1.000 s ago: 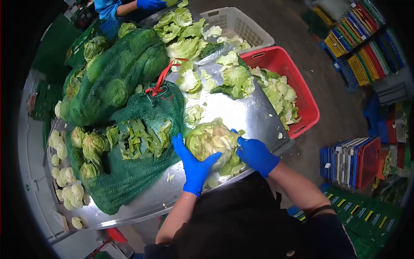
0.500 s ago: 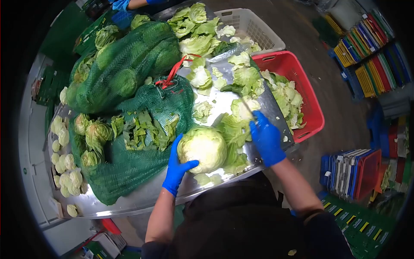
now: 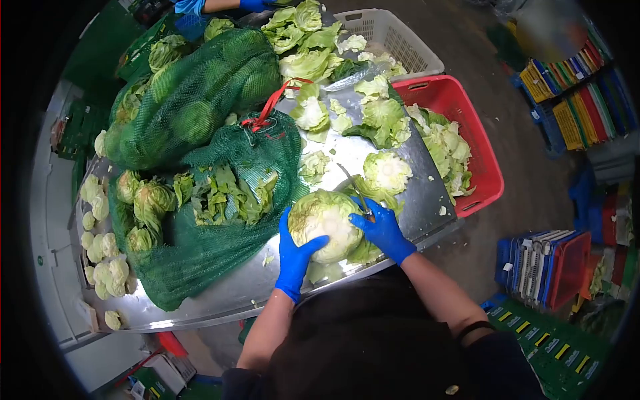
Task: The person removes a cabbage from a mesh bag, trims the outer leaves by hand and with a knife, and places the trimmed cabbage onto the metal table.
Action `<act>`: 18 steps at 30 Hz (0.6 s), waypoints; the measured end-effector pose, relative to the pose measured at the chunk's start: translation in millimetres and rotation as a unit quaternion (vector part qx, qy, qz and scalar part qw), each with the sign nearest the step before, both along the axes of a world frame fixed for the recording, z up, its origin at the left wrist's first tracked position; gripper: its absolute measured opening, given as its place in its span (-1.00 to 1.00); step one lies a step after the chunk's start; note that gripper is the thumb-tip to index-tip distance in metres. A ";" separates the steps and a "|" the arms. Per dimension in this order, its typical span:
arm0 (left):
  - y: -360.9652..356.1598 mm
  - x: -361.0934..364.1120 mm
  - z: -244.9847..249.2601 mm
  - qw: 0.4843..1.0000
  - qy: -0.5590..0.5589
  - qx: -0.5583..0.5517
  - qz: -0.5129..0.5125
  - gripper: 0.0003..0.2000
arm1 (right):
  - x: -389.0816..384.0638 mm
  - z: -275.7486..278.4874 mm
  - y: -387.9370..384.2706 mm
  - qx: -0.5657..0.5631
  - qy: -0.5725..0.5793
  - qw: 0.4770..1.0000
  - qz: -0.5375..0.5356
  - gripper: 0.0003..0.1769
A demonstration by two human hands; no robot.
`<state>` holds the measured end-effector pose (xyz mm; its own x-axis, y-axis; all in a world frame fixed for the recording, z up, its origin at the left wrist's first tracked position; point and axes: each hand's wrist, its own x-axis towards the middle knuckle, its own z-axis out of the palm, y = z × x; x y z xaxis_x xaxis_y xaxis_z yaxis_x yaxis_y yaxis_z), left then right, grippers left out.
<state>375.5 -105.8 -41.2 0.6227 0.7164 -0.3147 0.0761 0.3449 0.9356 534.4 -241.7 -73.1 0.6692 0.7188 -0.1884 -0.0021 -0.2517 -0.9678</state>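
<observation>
A pale green cabbage [image 3: 327, 223] with its white cut base turned up rests near the front edge of the metal table [image 3: 223, 301]. My left hand [image 3: 295, 253], in a blue glove, grips its left side with the thumb over the top. My right hand [image 3: 382, 233], also gloved, is closed round a knife [image 3: 351, 181] and presses against the cabbage's right side. The knife's thin dark blade points up and away. Behind the cabbage lie loose outer leaves [image 3: 375, 192] and a trimmed piece with a pale cut face [image 3: 387, 172].
Left of my hands, green mesh sacks [image 3: 193, 113] hold cabbages. Cut stem pieces [image 3: 110, 277] line the table's left end. A red crate [image 3: 490, 160] full of leaves and a white crate [image 3: 417, 50] stand at the right. A co-worker's gloved hand [image 3: 257, 5] shows at the top.
My right hand has moved left and down with the knife, from above the leaves to the cabbage. The cabbage and my left hand have shifted slightly right.
</observation>
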 end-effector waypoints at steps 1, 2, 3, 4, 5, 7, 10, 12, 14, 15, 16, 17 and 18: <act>4.4 1.4 1.3 1.000 0.009 -0.007 -0.014 0.00 | 3.7 -0.3 2.4 0.007 -0.021 1.000 0.009 -0.40; 9.2 4.5 2.6 0.999 0.016 -0.013 -0.028 -0.03 | 8.1 -0.9 4.3 0.015 -0.044 0.999 0.018 -0.42; 12.9 6.3 4.6 0.999 0.020 -0.032 -0.029 -0.06 | 9.5 -3.3 3.6 0.017 -0.044 0.999 0.019 -0.42; 13.8 4.0 2.8 0.999 0.019 -0.029 -0.030 -0.06 | 10.7 -7.8 3.6 0.019 -0.047 0.999 0.017 -0.45; 16.2 3.2 -1.7 0.999 0.024 -0.030 -0.031 -0.06 | 12.3 -11.7 4.1 0.023 -0.052 0.998 0.014 -0.48; 22.1 -1.2 5.3 0.998 0.016 -0.043 -0.041 -0.05 | 18.7 -20.5 -9.1 0.002 -0.015 1.000 -0.026 -0.51; 38.7 -18.2 -4.9 0.993 -0.009 -0.062 -0.097 -0.08 | 23.9 -14.5 -26.7 -0.152 -0.063 0.986 -0.038 -0.61; 39.3 -12.5 -3.8 0.994 0.008 -0.054 -0.096 -0.11 | 26.2 -5.4 -27.7 -0.217 -0.188 0.958 0.005 -0.63; 38.2 -4.8 -1.8 0.994 0.025 -0.048 -0.094 -0.15 | 17.9 11.5 -13.8 -0.082 -0.363 0.928 -0.018 -0.45; 39.1 -0.4 -1.6 0.994 0.024 -0.064 -0.089 -0.18 | 5.2 56.8 -3.2 -0.156 -0.327 0.932 0.027 -0.37; 39.5 3.8 -0.4 0.993 0.023 -0.078 -0.086 -0.20 | -3.4 81.3 4.3 -0.229 -0.288 0.927 0.071 -0.25; 38.6 8.1 10.7 0.991 0.019 -0.087 -0.100 -0.23 | -6.8 78.9 8.2 -0.228 -0.290 0.927 0.071 -0.25; 39.1 9.4 8.7 0.991 0.017 -0.087 -0.100 -0.23 | -10.8 73.3 10.1 -0.254 -0.323 0.906 0.098 -0.22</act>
